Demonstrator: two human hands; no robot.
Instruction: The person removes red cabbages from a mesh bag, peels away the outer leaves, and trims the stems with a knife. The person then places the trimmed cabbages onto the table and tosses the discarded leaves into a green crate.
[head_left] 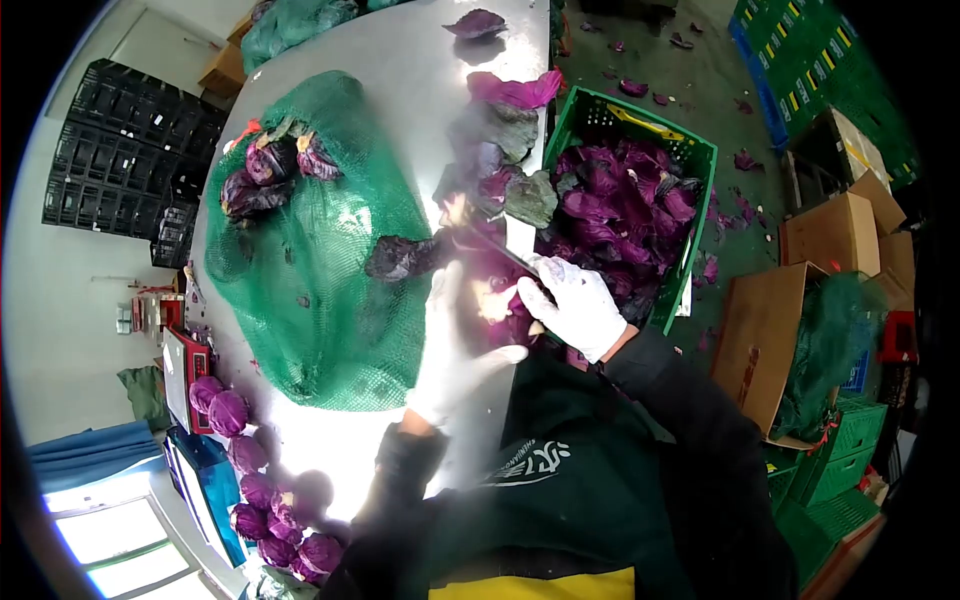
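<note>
My right hand (575, 305), in a white glove, is wrapped round the handle of a knife (510, 253), whose blade points up and left. Just below the blade is a red cabbage (497, 298) with a pale cut stem, blurred by glare. On its left side lies my gloved left hand (450, 350), fingers stretched out and thumb spread to the right; whether it touches the cabbage is hard to tell. A dark outer leaf (402, 257) rests left of the left fingertips. More loose leaves (515, 130) lie beyond the knife.
A green crate (712, 190) full of purple leaves stands at the table's right edge. A green mesh bag (330, 270) with several untrimmed cabbages covers the table's left. Trimmed cabbages (228, 413) sit at lower left. Cardboard boxes (830, 235) stand on the right; leaves litter the floor.
</note>
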